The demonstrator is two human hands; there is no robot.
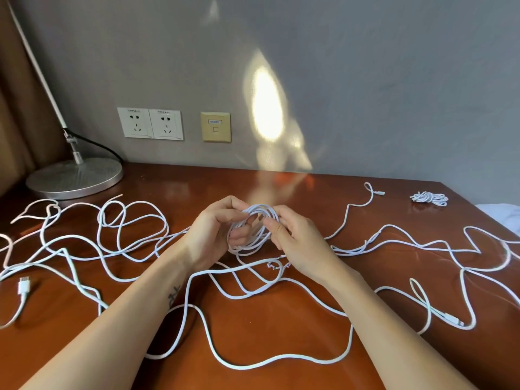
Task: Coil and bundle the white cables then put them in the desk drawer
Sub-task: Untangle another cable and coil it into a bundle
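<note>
Several long white cables (pixel 253 364) sprawl in loose loops across the reddish-brown desk (pixel 281 327). At the middle of the desk a small coil of white cable (pixel 254 218) is held up between both hands. My left hand (pixel 213 232) grips the coil's left side, fingers curled through its loops. My right hand (pixel 292 237) pinches the coil's right side. A finished small bundle of white cable (pixel 429 198) lies at the far right of the desk. One white plug (pixel 24 287) rests near the left edge. The drawer is out of sight.
A desk lamp with a round silver base (pixel 74 177) stands at the back left. Two wall sockets (pixel 150 123) and a beige data port (pixel 215 126) sit on the grey wall. A small twist tie (pixel 277 266) lies under my right hand. White fabric (pixel 503 215) shows at the right edge.
</note>
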